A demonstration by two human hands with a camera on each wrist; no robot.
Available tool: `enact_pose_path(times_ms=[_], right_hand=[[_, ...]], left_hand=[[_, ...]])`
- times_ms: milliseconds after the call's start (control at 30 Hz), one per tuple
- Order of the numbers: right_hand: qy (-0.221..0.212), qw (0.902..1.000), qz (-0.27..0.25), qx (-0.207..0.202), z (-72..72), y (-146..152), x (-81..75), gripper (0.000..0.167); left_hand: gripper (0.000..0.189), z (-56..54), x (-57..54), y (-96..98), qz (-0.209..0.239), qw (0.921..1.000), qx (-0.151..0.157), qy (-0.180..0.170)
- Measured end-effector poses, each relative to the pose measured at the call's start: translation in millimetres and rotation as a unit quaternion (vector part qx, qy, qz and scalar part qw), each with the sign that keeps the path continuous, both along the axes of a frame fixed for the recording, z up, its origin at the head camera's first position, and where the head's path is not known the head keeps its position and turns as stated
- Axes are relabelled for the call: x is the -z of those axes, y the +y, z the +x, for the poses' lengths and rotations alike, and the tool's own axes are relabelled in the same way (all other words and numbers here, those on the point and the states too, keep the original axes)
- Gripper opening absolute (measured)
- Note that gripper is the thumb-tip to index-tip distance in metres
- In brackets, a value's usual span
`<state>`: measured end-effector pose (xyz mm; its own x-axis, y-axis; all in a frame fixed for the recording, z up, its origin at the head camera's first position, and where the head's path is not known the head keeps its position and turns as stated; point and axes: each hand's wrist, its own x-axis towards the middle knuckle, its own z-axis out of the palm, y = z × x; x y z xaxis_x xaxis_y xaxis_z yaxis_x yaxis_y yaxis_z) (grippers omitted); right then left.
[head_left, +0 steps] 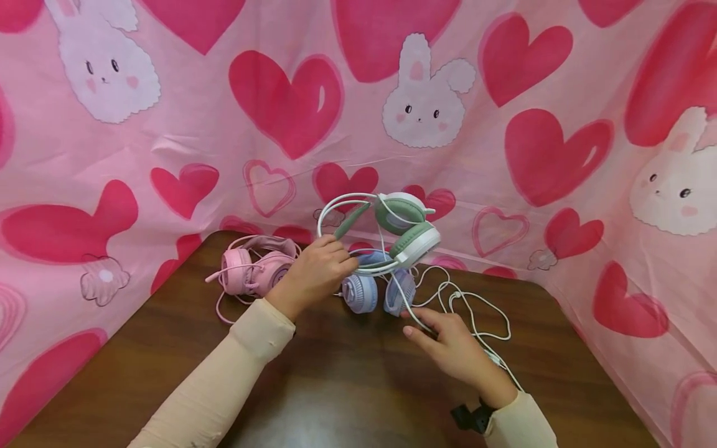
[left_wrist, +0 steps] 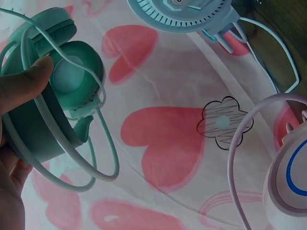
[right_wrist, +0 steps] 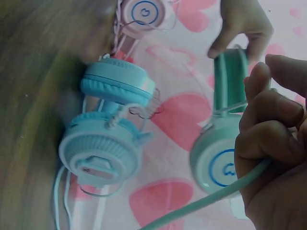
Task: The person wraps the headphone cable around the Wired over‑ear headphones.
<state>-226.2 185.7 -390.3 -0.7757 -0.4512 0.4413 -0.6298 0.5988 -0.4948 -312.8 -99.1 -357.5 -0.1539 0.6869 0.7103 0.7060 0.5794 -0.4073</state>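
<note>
Above the table, my left hand (head_left: 316,274) grips the headband of a white headset with green ear cushions (head_left: 416,242). In the left wrist view, the thumb presses on the padded band (left_wrist: 41,127) and the fingers go round behind it. The headset is tilted, ear cups towards the right. Its white cable (right_wrist: 206,203) runs to my right hand (head_left: 454,348), whose fingers curl round it in the right wrist view. Behind the lifted headset, a light blue headset (head_left: 360,294) rests on the table, partly covered by it in the head view.
A pink headset (head_left: 238,272) lies on the brown table (head_left: 336,386) at the back left, beyond my left wrist. Loose white cable (head_left: 493,336) loops over the table at the right. Pink cloth (head_left: 358,130) with hearts and rabbits hangs round the back and sides.
</note>
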Motion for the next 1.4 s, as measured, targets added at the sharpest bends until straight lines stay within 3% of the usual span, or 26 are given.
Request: enact_pose_path(times_ms=[133, 267, 367, 633, 900, 1033, 1200, 1267, 1400], right_hand=[[0.006, 0.9999, 0.0, 0.008, 9.5, 3.4, -7.9, 0.022], [0.006, 0.9997, 0.014, 0.016, 15.4, 9.6, -17.0, 0.009], [0.004, 0.9998, 0.014, 0.013, 17.7, 15.3, -27.0, 0.002], [-0.023, 0.9997, -0.012, -0.003, 19.8, 30.0, -61.5, 0.009], [-0.046, 0.9976, -0.029, -0.043, 24.7, 47.6, -84.9, 0.008], [-0.028, 0.9981, -0.026, -0.048, 24.1, 52.8, -96.3, 0.013], [-0.001, 0.9989, 0.017, -0.043, 20.9, 56.3, -108.2, 0.022], [-0.005, 0.9983, 0.023, -0.053, 20.2, 56.9, -113.8, 0.023], [-0.011, 0.9935, -0.001, -0.114, 18.4, 57.6, -125.7, 0.025]], left_hand=[[0.012, 3.5, 2.0, 0.4, -0.007, 0.9998, 0.008, -0.018], [0.013, 8.2, 4.2, -0.1, -0.015, 0.9992, 0.022, -0.031], [0.015, 10.7, 5.6, 1.6, -0.034, 0.9987, 0.032, -0.021], [0.016, 19.9, 8.5, 7.7, -0.097, 0.9928, 0.058, 0.04], [0.01, 35.3, 12.8, 7.5, -0.141, 0.9851, 0.077, 0.062], [0.015, 40.2, 14.9, 5.5, -0.149, 0.9813, 0.086, 0.086], [0.026, 43.2, 19.4, 6.9, -0.155, 0.9781, 0.098, 0.099], [0.025, 44.2, 20.9, 7.3, -0.159, 0.9766, 0.104, 0.102], [0.016, 48.3, 22.0, 7.6, -0.175, 0.974, 0.107, 0.097]])
